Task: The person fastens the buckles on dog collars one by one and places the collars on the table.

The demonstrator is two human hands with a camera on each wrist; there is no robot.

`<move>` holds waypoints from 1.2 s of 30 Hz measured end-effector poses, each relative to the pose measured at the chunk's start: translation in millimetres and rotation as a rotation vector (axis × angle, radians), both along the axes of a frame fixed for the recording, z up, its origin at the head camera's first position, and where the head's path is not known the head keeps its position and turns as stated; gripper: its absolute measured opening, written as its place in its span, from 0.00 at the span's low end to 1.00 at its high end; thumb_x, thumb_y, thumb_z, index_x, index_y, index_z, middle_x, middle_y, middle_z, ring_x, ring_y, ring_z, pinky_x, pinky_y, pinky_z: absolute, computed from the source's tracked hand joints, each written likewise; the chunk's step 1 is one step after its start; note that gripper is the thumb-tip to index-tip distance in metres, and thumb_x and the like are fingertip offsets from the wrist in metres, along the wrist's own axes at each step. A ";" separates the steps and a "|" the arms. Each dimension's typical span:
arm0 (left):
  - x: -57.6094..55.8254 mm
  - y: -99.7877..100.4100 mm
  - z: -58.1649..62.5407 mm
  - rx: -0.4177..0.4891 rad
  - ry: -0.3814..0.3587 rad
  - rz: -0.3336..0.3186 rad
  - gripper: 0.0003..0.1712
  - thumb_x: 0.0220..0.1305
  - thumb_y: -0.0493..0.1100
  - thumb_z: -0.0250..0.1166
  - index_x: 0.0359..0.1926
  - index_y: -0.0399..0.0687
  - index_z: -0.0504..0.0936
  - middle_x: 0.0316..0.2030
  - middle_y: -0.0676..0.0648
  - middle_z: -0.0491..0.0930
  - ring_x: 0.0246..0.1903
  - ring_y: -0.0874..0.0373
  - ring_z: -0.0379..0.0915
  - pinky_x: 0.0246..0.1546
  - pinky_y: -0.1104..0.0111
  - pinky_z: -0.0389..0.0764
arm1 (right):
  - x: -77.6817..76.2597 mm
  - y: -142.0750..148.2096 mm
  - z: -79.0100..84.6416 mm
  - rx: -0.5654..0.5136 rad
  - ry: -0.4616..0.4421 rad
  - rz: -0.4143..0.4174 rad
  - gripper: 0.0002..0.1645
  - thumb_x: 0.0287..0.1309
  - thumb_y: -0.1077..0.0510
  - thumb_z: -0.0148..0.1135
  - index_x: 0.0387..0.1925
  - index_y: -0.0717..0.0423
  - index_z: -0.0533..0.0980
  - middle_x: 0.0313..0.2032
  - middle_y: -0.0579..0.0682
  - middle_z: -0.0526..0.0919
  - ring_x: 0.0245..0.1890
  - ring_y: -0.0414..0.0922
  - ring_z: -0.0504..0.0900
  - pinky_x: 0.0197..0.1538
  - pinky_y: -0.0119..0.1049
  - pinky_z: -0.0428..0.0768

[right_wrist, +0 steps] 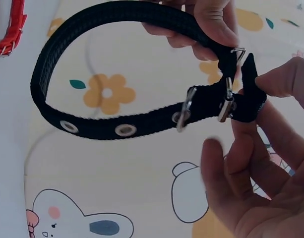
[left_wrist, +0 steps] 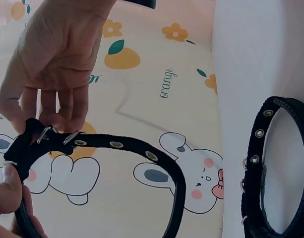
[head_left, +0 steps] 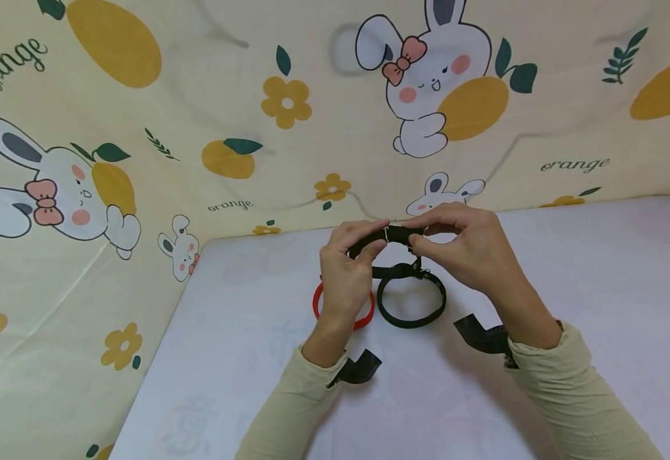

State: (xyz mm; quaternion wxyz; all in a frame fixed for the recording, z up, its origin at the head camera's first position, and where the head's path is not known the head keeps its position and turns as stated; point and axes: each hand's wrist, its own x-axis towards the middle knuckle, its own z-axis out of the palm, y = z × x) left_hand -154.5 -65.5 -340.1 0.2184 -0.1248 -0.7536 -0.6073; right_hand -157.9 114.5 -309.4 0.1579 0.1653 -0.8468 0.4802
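Both hands are on a black eyeleted collar (head_left: pixel 401 235), raised above the table's far part. My left hand (head_left: pixel 346 275) pinches the band between thumb and fingers, close to a metal keeper. On the other side my right hand (head_left: pixel 467 249) pinches the strap's tip (right_wrist: pixel 250 74), which sticks out past the metal buckle (right_wrist: pixel 226 106) and bends upward. A loose metal ring (right_wrist: pixel 187 109) hangs on the band beside the buckle. Below the hands lie a second black collar (head_left: pixel 441 310), looped, and a red collar (head_left: pixel 315 303) partly hidden behind my left wrist.
The white table (head_left: pixel 225 332) reaches back to a curtain (head_left: pixel 312 38) printed with rabbits and oranges. Dark flaps (head_left: pixel 360 367) stick out from the sleeve cuffs at both wrists.
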 end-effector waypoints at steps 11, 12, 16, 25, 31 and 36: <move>0.4 2.3 -0.3 -0.058 0.008 0.013 0.14 0.59 0.35 0.68 0.47 0.46 0.89 0.44 0.46 0.82 0.51 0.57 0.67 0.47 0.68 0.70 | 0.3 -1.9 0.0 0.081 -0.017 -0.045 0.10 0.52 0.59 0.69 0.37 0.44 0.88 0.40 0.46 0.88 0.39 0.39 0.76 0.34 0.27 0.73; 0.9 2.6 -0.3 -0.064 0.003 0.009 0.14 0.60 0.36 0.68 0.48 0.47 0.89 0.44 0.47 0.82 0.51 0.57 0.67 0.47 0.68 0.69 | 0.4 -2.0 0.1 0.088 -0.014 -0.047 0.10 0.52 0.59 0.69 0.37 0.44 0.88 0.40 0.47 0.88 0.39 0.39 0.76 0.33 0.27 0.73; 2.2 3.5 -0.9 -0.078 -0.023 -0.007 0.15 0.61 0.36 0.67 0.50 0.49 0.88 0.45 0.48 0.80 0.52 0.57 0.65 0.47 0.68 0.70 | 0.3 -1.4 -0.1 0.114 0.012 -0.041 0.10 0.53 0.58 0.70 0.39 0.45 0.88 0.40 0.48 0.88 0.40 0.42 0.77 0.34 0.32 0.73; -1.9 -4.4 6.0 0.102 -0.088 0.002 0.16 0.65 0.38 0.66 0.54 0.50 0.85 0.48 0.48 0.82 0.45 0.59 0.73 0.45 0.71 0.74 | -5.8 7.3 0.9 0.229 -0.127 0.126 0.38 0.60 0.47 0.70 0.69 0.43 0.68 0.55 0.51 0.81 0.60 0.51 0.74 0.61 0.55 0.71; -5.2 -5.8 7.6 0.381 -0.216 -0.059 0.16 0.66 0.39 0.66 0.54 0.45 0.84 0.50 0.49 0.83 0.47 0.59 0.74 0.48 0.70 0.73 | -6.0 7.9 -0.1 0.183 -0.074 0.114 0.23 0.66 0.51 0.63 0.61 0.49 0.75 0.47 0.50 0.86 0.47 0.45 0.82 0.52 0.36 0.79; -7.0 -5.6 7.6 0.510 -0.284 -0.092 0.17 0.65 0.40 0.67 0.54 0.42 0.85 0.49 0.50 0.84 0.53 0.57 0.74 0.56 0.66 0.72 | -4.1 6.4 1.3 0.091 -0.047 0.039 0.17 0.65 0.52 0.65 0.54 0.49 0.80 0.45 0.48 0.87 0.43 0.37 0.80 0.46 0.19 0.76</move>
